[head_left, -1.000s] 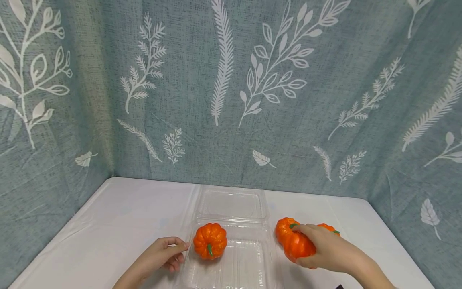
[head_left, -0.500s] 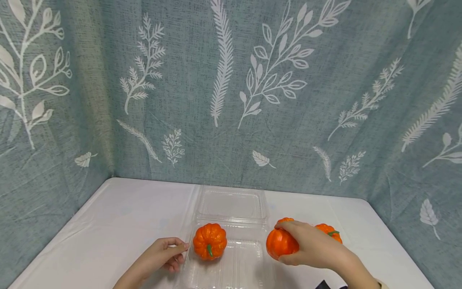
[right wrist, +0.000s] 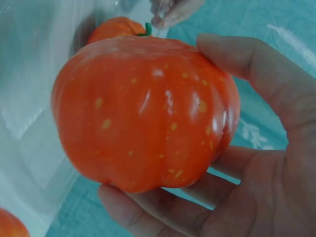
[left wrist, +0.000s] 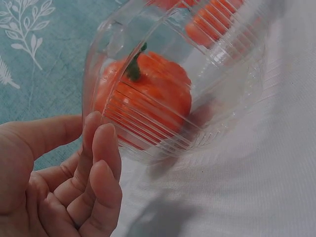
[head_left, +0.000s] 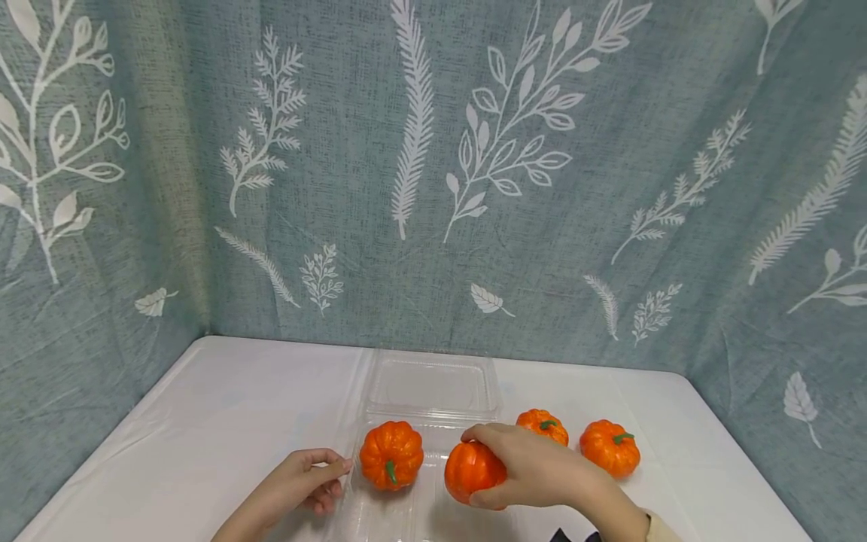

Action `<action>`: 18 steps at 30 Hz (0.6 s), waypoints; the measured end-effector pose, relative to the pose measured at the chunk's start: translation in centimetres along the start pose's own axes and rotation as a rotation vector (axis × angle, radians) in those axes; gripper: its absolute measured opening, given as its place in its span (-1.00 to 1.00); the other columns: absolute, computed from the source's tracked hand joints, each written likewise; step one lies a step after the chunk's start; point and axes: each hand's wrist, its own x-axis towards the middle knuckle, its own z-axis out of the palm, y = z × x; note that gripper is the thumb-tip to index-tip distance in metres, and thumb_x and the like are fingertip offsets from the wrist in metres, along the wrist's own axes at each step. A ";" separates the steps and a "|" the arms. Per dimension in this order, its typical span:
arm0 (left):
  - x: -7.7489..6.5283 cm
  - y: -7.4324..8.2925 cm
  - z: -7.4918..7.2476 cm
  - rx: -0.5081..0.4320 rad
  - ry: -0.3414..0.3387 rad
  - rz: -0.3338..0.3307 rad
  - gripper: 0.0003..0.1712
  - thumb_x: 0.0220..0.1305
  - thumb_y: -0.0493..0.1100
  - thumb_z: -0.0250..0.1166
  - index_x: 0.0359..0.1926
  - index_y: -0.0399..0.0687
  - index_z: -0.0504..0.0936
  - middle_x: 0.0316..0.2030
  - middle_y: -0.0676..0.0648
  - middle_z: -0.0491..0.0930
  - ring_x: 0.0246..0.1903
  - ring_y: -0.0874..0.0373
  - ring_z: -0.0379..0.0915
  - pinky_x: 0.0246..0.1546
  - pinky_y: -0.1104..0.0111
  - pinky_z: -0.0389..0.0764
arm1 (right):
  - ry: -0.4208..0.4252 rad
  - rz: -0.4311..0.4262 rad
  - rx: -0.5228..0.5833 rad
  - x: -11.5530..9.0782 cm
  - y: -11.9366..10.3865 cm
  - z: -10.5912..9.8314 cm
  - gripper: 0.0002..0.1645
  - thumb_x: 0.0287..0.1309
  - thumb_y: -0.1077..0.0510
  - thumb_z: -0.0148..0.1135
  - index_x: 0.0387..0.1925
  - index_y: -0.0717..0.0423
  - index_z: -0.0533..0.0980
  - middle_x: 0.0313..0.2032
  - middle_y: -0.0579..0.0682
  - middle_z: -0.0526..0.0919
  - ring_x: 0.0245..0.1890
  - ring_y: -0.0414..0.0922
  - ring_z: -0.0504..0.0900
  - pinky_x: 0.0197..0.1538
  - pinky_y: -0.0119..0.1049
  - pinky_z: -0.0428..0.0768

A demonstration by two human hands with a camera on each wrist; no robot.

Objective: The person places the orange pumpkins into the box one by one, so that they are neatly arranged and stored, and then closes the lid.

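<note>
My right hand [head_left: 535, 467] grips a small orange pumpkin [head_left: 470, 473] over the right part of a clear plastic clamshell container [head_left: 413, 519]. Yellow specks dot this pumpkin's glossy skin in the right wrist view, where fingers and thumb curl round it. Another pumpkin [head_left: 391, 455], with a green stem, sits inside the container at the left. My left hand [left wrist: 74, 177] pinches the container's left rim between thumb and fingertips; its other fingers are loosely curled. The container's hinged lid [head_left: 430, 384] lies folded back, away from me.
Two more orange pumpkins, a nearer-to-container one [head_left: 542, 427] and a farther one [head_left: 609, 449], stand on the white table [head_left: 271, 391] at the right. A patterned teal curtain [head_left: 366, 286] hangs behind the table and on both sides.
My right hand has carried its pumpkin leftward from beside the other pumpkins to over the container. The two pumpkins at the right are now uncovered. My left hand has stayed at the rim.
</note>
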 end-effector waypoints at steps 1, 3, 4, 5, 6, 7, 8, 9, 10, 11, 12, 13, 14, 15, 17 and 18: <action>0.0 0.0 0.0 0.000 -0.001 0.002 -0.63 0.27 0.05 0.16 -0.33 -0.21 0.52 -0.62 0.07 0.49 -0.68 0.30 0.42 -0.59 0.46 0.46 | -0.002 -0.012 0.005 0.2 -0.2 0.1 -0.36 -0.08 -0.18 0.32 0.04 -0.01 0.41 -0.10 -0.18 0.54 -0.16 -0.27 0.49 -0.18 -0.36 0.52; 0.0 -0.1 0.0 0.000 -0.001 0.004 -0.63 0.27 0.05 0.16 -0.33 -0.21 0.52 -0.62 0.07 0.49 -0.68 0.29 0.43 -0.59 0.46 0.46 | -0.008 -0.037 0.016 0.7 -0.5 0.3 -0.36 -0.07 -0.19 0.31 0.04 -0.02 0.40 -0.10 -0.20 0.54 -0.16 -0.29 0.49 -0.17 -0.37 0.52; 0.0 -0.1 0.0 0.000 -0.001 0.006 -0.63 0.27 0.05 0.16 -0.33 -0.21 0.52 -0.62 0.07 0.49 -0.68 0.29 0.43 -0.59 0.46 0.46 | -0.013 -0.049 0.023 0.9 -0.6 0.4 -0.36 -0.06 -0.19 0.31 0.04 -0.03 0.40 -0.10 -0.20 0.54 -0.16 -0.30 0.49 -0.17 -0.38 0.52; 0.0 -0.2 0.0 0.000 0.000 0.007 -0.63 0.27 0.05 0.16 -0.32 -0.21 0.53 -0.63 0.07 0.49 -0.68 0.29 0.43 -0.60 0.46 0.46 | -0.017 -0.062 0.032 1.2 -0.8 0.6 -0.37 -0.05 -0.19 0.31 0.04 -0.03 0.39 -0.10 -0.21 0.53 -0.16 -0.31 0.49 -0.16 -0.39 0.51; 0.0 -0.2 0.0 -0.001 0.000 0.008 -0.64 0.27 0.05 0.15 -0.32 -0.21 0.53 -0.63 0.07 0.49 -0.69 0.29 0.43 -0.60 0.46 0.46 | -0.021 -0.074 0.038 1.4 -0.9 0.7 -0.37 -0.04 -0.19 0.31 0.04 -0.03 0.39 -0.10 -0.21 0.53 -0.16 -0.32 0.48 -0.15 -0.40 0.51; -0.1 -0.2 0.0 -0.002 0.001 0.010 -0.64 0.27 0.05 0.15 -0.32 -0.21 0.53 -0.63 0.07 0.49 -0.69 0.29 0.43 -0.60 0.46 0.46 | -0.023 -0.087 0.041 1.6 -1.1 0.8 -0.38 -0.04 -0.18 0.31 0.03 -0.03 0.39 -0.10 -0.21 0.53 -0.16 -0.33 0.48 -0.14 -0.41 0.50; -0.1 -0.2 0.0 -0.003 0.000 0.012 -0.64 0.28 0.05 0.15 -0.32 -0.21 0.53 -0.63 0.08 0.49 -0.69 0.29 0.43 -0.60 0.46 0.46 | -0.026 -0.099 0.048 1.7 -1.2 1.0 -0.39 -0.03 -0.17 0.30 0.03 -0.03 0.39 -0.11 -0.21 0.54 -0.17 -0.34 0.48 -0.14 -0.43 0.50; -0.1 -0.2 0.0 -0.005 -0.001 0.015 -0.64 0.28 0.04 0.15 -0.32 -0.21 0.53 -0.63 0.08 0.49 -0.69 0.29 0.43 -0.60 0.46 0.46 | -0.030 -0.106 0.056 1.9 -1.3 1.1 -0.39 -0.02 -0.16 0.30 0.03 -0.02 0.39 -0.11 -0.21 0.54 -0.18 -0.35 0.48 -0.14 -0.44 0.49; -0.1 -0.2 0.0 -0.008 -0.004 0.020 -0.65 0.28 0.03 0.14 -0.32 -0.21 0.53 -0.62 0.08 0.49 -0.69 0.29 0.43 -0.61 0.47 0.46 | -0.032 -0.114 0.058 2.0 -1.4 1.2 -0.40 -0.02 -0.16 0.30 0.03 -0.02 0.39 -0.11 -0.22 0.54 -0.18 -0.35 0.48 -0.13 -0.44 0.49; -0.1 -0.2 0.0 -0.009 -0.006 0.024 -0.65 0.29 0.03 0.14 -0.32 -0.21 0.53 -0.62 0.08 0.49 -0.69 0.29 0.43 -0.61 0.47 0.46 | -0.036 -0.120 0.064 2.2 -1.5 1.3 -0.41 -0.01 -0.15 0.30 0.03 -0.03 0.39 -0.12 -0.22 0.54 -0.19 -0.36 0.48 -0.14 -0.45 0.49; -0.1 -0.2 0.0 -0.012 -0.008 0.027 -0.65 0.29 0.03 0.14 -0.32 -0.21 0.53 -0.62 0.08 0.50 -0.69 0.29 0.44 -0.61 0.47 0.46 | -0.038 -0.124 0.068 2.3 -1.6 1.4 -0.41 -0.01 -0.15 0.30 0.03 -0.03 0.39 -0.13 -0.23 0.54 -0.20 -0.37 0.48 -0.14 -0.46 0.49; -0.1 -0.2 0.0 -0.013 -0.011 0.031 -0.65 0.29 0.03 0.14 -0.32 -0.21 0.53 -0.62 0.08 0.50 -0.69 0.29 0.44 -0.61 0.47 0.46 | -0.041 -0.128 0.071 2.4 -1.6 1.5 -0.41 -0.01 -0.15 0.30 0.02 -0.03 0.39 -0.14 -0.24 0.54 -0.21 -0.37 0.48 -0.15 -0.46 0.49; -0.2 -0.2 0.0 -0.014 -0.014 0.034 -0.65 0.29 0.03 0.14 -0.32 -0.21 0.53 -0.62 0.08 0.50 -0.69 0.29 0.44 -0.61 0.47 0.46 | -0.043 -0.131 0.070 2.4 -1.7 1.5 -0.41 -0.01 -0.15 0.30 0.03 -0.03 0.39 -0.14 -0.24 0.54 -0.21 -0.37 0.48 -0.15 -0.46 0.48; -0.2 -0.2 0.0 -0.015 -0.016 0.036 -0.66 0.29 0.02 0.14 -0.32 -0.21 0.53 -0.62 0.09 0.50 -0.69 0.29 0.44 -0.61 0.47 0.46 | -0.046 -0.134 0.067 2.5 -1.7 1.6 -0.41 -0.01 -0.15 0.30 0.03 -0.03 0.39 -0.14 -0.24 0.54 -0.21 -0.37 0.48 -0.15 -0.46 0.48; -0.3 -0.3 0.1 -0.017 -0.015 0.033 -0.66 0.29 0.03 0.14 -0.32 -0.21 0.53 -0.62 0.09 0.50 -0.69 0.29 0.45 -0.61 0.47 0.46 | -0.050 -0.141 0.065 2.6 -1.7 1.8 -0.40 -0.01 -0.15 0.30 0.05 -0.03 0.38 -0.13 -0.24 0.54 -0.20 -0.37 0.48 -0.14 -0.46 0.48; -0.3 -0.3 0.1 -0.019 -0.014 0.031 -0.66 0.29 0.03 0.14 -0.32 -0.20 0.53 -0.62 0.08 0.50 -0.69 0.29 0.44 -0.61 0.47 0.46 | -0.051 -0.152 0.065 2.7 -1.7 1.9 -0.40 -0.01 -0.14 0.30 0.05 -0.03 0.38 -0.12 -0.23 0.54 -0.19 -0.38 0.48 -0.14 -0.46 0.48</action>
